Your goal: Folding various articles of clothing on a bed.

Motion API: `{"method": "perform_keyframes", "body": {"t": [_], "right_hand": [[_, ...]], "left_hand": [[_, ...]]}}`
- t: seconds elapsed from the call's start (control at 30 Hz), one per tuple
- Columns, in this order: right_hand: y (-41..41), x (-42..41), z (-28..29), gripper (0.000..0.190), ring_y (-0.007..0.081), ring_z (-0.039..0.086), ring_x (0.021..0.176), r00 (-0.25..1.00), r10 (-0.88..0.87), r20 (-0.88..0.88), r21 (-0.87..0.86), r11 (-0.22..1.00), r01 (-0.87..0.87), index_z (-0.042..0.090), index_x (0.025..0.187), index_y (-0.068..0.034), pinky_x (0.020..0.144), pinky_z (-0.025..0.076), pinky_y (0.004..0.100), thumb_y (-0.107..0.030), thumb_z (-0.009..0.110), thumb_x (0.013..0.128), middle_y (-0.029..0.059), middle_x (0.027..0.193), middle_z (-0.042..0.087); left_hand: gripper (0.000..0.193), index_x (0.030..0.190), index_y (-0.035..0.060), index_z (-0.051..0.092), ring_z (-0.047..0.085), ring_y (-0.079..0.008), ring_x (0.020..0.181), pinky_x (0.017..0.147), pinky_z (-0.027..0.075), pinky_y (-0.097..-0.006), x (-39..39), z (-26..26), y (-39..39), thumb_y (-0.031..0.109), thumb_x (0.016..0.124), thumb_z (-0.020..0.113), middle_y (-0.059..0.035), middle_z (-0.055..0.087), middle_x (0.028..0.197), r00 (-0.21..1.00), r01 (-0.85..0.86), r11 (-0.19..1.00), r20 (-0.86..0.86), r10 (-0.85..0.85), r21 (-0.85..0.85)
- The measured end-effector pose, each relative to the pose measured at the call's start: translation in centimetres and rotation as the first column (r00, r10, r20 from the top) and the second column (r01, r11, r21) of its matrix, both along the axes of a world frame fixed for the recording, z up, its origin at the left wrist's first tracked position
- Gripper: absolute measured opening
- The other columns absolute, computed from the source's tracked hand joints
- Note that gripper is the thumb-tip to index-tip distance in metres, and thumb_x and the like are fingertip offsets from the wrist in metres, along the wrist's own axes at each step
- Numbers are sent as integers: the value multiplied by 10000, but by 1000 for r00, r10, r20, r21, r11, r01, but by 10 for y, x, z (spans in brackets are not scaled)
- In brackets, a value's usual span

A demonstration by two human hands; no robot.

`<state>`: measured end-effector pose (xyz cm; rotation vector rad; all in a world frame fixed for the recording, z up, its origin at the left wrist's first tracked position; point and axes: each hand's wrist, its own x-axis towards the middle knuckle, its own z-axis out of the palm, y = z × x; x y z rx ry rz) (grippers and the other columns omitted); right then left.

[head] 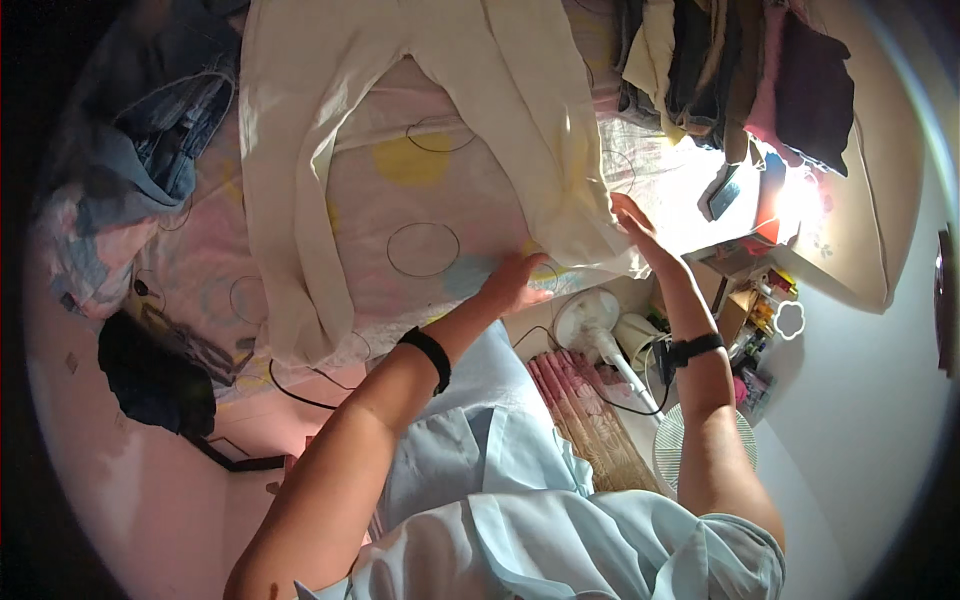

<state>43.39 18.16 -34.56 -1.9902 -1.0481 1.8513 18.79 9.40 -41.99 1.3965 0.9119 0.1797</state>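
Pale cream trousers (480, 97) lie spread on a patterned bed sheet (420, 195), legs pointing towards me. My right hand (636, 223) touches the outer edge of the trouser leg on the right, just above its hem; whether the fingers pinch the cloth is hard to see. Close to the same hem, on its inner side, my left hand (516, 286) is held with thumb and fingers apart and nothing in it. The trouser leg on the left is creased and bunched towards its lower end. The waist runs out of view at the top.
Blue jeans (169, 161) and a black cloth item (154, 375) lie at left. Several folded garments (697, 67) line the far right, above a bright lamp (799, 195) and a phone (724, 193). A white fan (600, 337) stands below the bed edge, beside a cluttered shelf (750, 315).
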Motion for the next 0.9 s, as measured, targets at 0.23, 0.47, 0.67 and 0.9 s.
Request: {"method": "perform_keyframes", "body": {"t": [0.23,0.47,0.67,0.9], "right_hand": [[-42,39,31,392,336,567,834,535,664,522,-236,715,-657,561,1018,-19,788,436,420,-344,573,799,133,885,611],[-57,-51,127,362,96,581,685,815,-492,-307,-334,857,391,596,979,-37,580,464,225,-371,498,881,34,809,622],[-62,-81,128,354,202,600,865,273,-793,-545,-564,587,581,568,1055,-31,784,482,330,-326,476,881,93,965,621],[-95,-114,85,416,158,495,926,796,-605,-29,73,793,605,462,1154,-102,825,405,345,-174,644,787,42,996,534]], "left_hand": [[480,1096,60,527,526,-272,1031,888,410,-361,28,32,-20,235,684,703,-157,553,1070,999,48,944,2,-50,-326],[891,1347,-9,194,407,-270,1194,989,336,-407,10,115,-57,327,711,720,-189,380,1307,903,-216,917,290,319,-336],[594,1281,6,364,491,-215,1106,931,409,-355,-65,203,-28,168,784,646,-110,486,1214,684,-49,220,128,718,-974],[485,1244,12,394,576,-203,955,819,479,-328,-115,210,-24,173,820,565,-113,548,1105,509,-384,272,44,860,-882]]}}
